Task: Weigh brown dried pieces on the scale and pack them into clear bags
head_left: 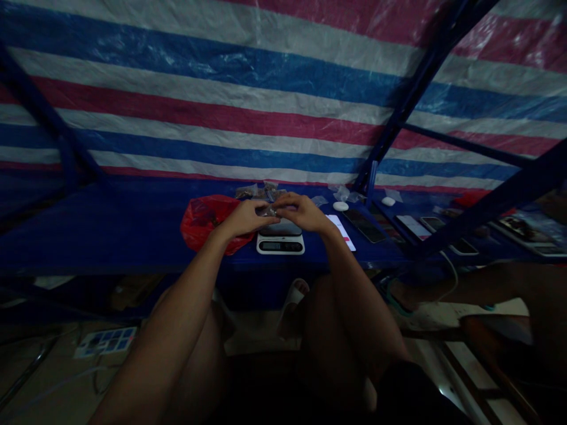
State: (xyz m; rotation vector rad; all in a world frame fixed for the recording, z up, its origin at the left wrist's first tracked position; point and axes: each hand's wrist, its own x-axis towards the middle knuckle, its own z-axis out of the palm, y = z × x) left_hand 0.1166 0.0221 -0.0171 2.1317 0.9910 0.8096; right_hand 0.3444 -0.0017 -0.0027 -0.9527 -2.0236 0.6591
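My left hand (248,218) and my right hand (302,212) meet above a small white digital scale (280,245). Between their fingertips is a small clear plastic bag (268,211), with both hands closed on it; its contents are too dim to make out. The scale's display faces me, and its grey weighing plate is partly covered by my hands. Left of the scale, close to my left wrist, lies an open red plastic bag (195,221) with small dark bits inside. Behind my hands are several small filled clear bags (246,192).
Right of the scale lie a white sheet or screen (341,232), a dark phone (364,225) and a white oval case (341,206). Blue metal posts (398,112) cross the blue table (110,236). Another person's arm (478,283) rests at the right.
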